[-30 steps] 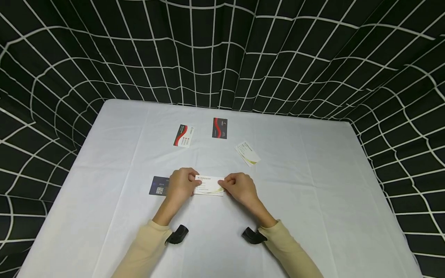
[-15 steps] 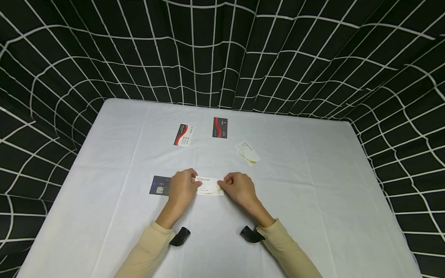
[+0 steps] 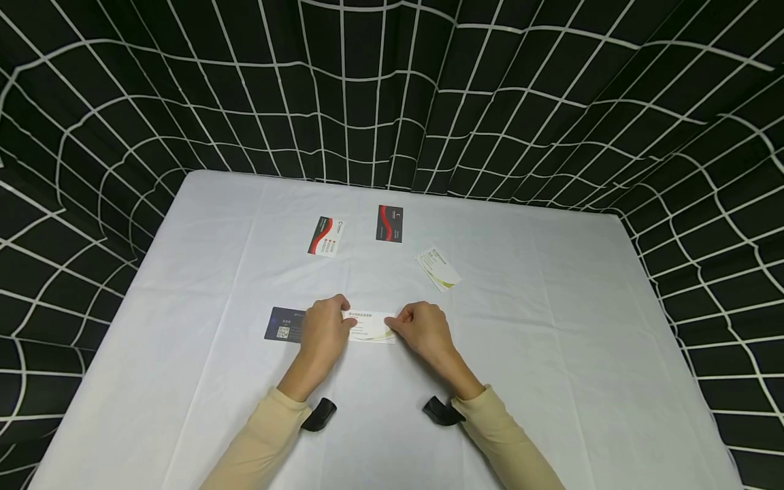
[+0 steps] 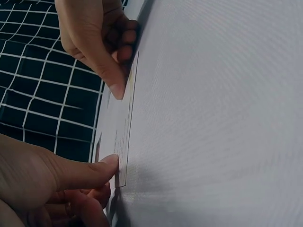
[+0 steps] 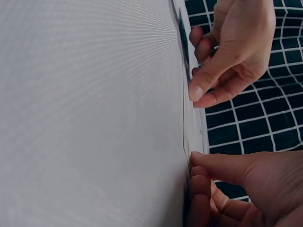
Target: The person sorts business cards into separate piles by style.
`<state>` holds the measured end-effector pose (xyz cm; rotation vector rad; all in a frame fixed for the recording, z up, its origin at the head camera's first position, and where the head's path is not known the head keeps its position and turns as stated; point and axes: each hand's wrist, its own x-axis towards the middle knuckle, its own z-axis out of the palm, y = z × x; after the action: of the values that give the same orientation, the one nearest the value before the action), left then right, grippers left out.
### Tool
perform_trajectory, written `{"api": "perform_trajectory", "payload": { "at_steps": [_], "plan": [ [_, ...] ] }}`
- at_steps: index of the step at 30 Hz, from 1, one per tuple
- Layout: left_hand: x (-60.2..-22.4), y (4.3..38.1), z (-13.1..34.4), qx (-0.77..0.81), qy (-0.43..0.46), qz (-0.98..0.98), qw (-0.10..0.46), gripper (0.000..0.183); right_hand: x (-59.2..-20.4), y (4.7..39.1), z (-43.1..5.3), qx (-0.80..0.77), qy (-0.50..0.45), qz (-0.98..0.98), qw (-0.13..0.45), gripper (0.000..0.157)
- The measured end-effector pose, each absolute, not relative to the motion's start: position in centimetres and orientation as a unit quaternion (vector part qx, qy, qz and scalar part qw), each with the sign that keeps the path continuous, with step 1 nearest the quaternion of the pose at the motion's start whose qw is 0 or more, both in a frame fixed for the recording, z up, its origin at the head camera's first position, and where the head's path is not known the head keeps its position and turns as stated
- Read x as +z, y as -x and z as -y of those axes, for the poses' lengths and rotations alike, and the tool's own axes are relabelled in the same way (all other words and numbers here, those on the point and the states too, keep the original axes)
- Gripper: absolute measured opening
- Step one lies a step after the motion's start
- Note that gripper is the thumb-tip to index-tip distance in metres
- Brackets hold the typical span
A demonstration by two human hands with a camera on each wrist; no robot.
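Note:
A white business card (image 3: 369, 328) with printed lines and a gold curve lies in front of me, a second white edge showing just under its lower side. My left hand (image 3: 324, 328) pinches its left end, thumb on top. At the right end my right hand (image 3: 425, 330) pinches it between thumb and fingers. Both thumbs (image 4: 110, 163) press close to the card's face in the left wrist view. A dark blue card (image 3: 284, 325) with a QR code lies left of the white one, partly hidden by my left hand.
Farther back on the white-covered table (image 3: 588, 354) lie a red, black and white card (image 3: 326, 237), a dark card with a red wave (image 3: 389, 223) and overlapping white cards (image 3: 438, 269). A black curtain with a white grid (image 3: 380, 88) surrounds the table.
My left hand has shifted slightly to the right along the white card, and its wrist has turned a little. The right hand stays nearly still; the other cards lie as before.

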<state>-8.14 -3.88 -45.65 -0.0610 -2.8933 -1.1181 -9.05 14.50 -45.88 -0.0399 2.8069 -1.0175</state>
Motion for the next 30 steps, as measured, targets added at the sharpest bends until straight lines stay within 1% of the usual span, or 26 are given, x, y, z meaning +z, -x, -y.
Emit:
{"api": "perform_trajectory", "payload": {
  "at_steps": [8,15,18,20,22,26,28,30],
  "plan": [
    [-45.7,8.2,3.8,-0.360,0.024,0.932,0.022,0.023,-46.1,8.9,-14.8,-0.353,0.009,-0.933,0.071,0.023],
    [-45.9,8.4,3.9,-0.362,0.010,0.932,0.023,0.017,-46.0,8.8,-15.1,-0.402,0.005,-0.910,0.104,0.025],
    [-45.9,8.5,3.9,-0.370,0.006,0.929,0.014,0.017,-46.0,8.7,-15.2,-0.415,0.006,-0.904,0.104,0.023],
    [-45.9,8.6,4.0,-0.374,0.007,0.927,0.015,0.017,-46.1,8.6,-15.3,-0.412,0.020,-0.907,0.087,0.022],
    [-45.9,8.6,4.0,-0.377,0.014,0.926,0.028,0.016,-46.2,8.4,-15.6,-0.404,0.037,-0.912,0.055,0.020],
    [-45.7,8.8,3.6,-0.374,0.038,0.924,0.073,0.012,-46.3,8.5,-16.5,-0.389,0.057,-0.920,-0.016,0.014],
    [-45.4,9.0,3.2,-0.379,0.052,0.920,0.081,0.011,-46.3,8.7,-17.2,-0.388,0.051,-0.920,-0.033,0.013],
    [-45.2,9.2,2.8,-0.385,0.065,0.917,0.078,0.013,-46.2,9.1,-17.8,-0.383,0.043,-0.922,-0.045,0.013]
  ]
}}
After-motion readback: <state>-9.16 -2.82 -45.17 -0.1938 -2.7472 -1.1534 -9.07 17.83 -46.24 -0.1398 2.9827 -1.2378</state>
